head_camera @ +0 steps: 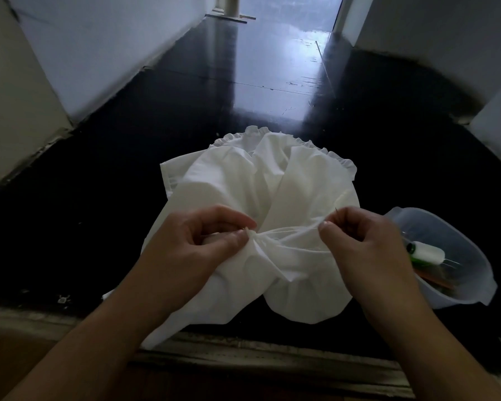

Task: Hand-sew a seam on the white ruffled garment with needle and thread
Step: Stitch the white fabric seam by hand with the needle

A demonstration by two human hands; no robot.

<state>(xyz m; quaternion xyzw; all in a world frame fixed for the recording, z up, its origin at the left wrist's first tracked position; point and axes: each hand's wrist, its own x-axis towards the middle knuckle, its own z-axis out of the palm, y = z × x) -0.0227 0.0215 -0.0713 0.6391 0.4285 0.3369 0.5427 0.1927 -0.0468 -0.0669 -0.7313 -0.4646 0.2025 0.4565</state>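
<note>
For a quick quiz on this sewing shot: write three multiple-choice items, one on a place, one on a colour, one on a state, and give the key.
1. Where is the clear plastic tub?
A. To the garment's right
B. To the garment's left
C. On the garment

2. What colour is the thread spool in the tub?
A. Red
B. White
C. Black

3. How is the garment between the hands?
A. Lying flat, untouched
B. Folded into a neat square
C. Pinched and pulled taut

Key: 1 A, it sits beside the right hand. 2 B, white winding with a green end. 3 C, the left hand and right hand each pinch the fabric, stretching it.
</note>
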